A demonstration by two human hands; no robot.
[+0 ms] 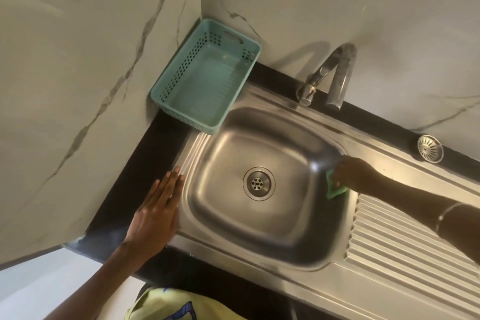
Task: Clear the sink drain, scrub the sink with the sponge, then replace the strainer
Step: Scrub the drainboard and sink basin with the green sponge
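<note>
From the head view, the right hand (pixel 354 174) is gripping the green sponge (pixel 335 189) against the right inner wall of the square stainless steel sink (pixel 259 215); firm overlapping strokes toward the open round drain (pixel 258 183) would probably serve best. The left hand (pixel 158 205) is resting flat, fingers straight, on the sink's left rim. The round perforated metal strainer (pixel 430 148) is lying on the ledge, well apart from the hand.

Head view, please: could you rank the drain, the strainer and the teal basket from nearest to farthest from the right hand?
From the right hand, which holds the sponge:
1. Drain and strainer: too close to call; drain at basin centre, strainer on the back ledge.
2. Teal basket: far left corner.
</note>
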